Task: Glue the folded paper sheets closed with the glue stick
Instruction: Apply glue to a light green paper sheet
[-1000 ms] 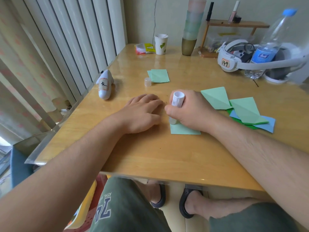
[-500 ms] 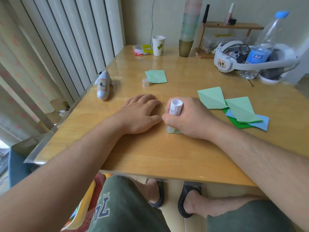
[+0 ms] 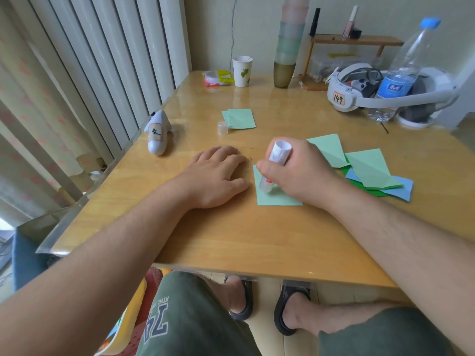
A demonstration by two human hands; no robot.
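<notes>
Right now, in the head view, the right hand (image 3: 298,173) has its grip closed around the glue stick (image 3: 276,165), which leans with its lower tip pressed onto the pale green sheet (image 3: 277,197) lying flat on the table (image 3: 231,240). That sheet sits directly under this grip, partly covered by the hand. The left hand (image 3: 218,173) lies just beside the grip, on its left, with straight fingers resting flat on the table and holding nothing; its thumb comes close to the sheet's edge, though I cannot tell whether it touches.

Beyond the grip, a small stack of green folded sheets (image 3: 240,118) lies with the clear glue cap (image 3: 222,127) just beside it. These look finished, so some of the job seems done. On the far side of the right hand, a loose pile of green and blue sheets (image 3: 370,173) overlaps itself, and these appear to be waiting for glue. My judgement is that the work is somewhere in its middle: glue is going onto the current sheet, which has yet to be closed.
</notes>
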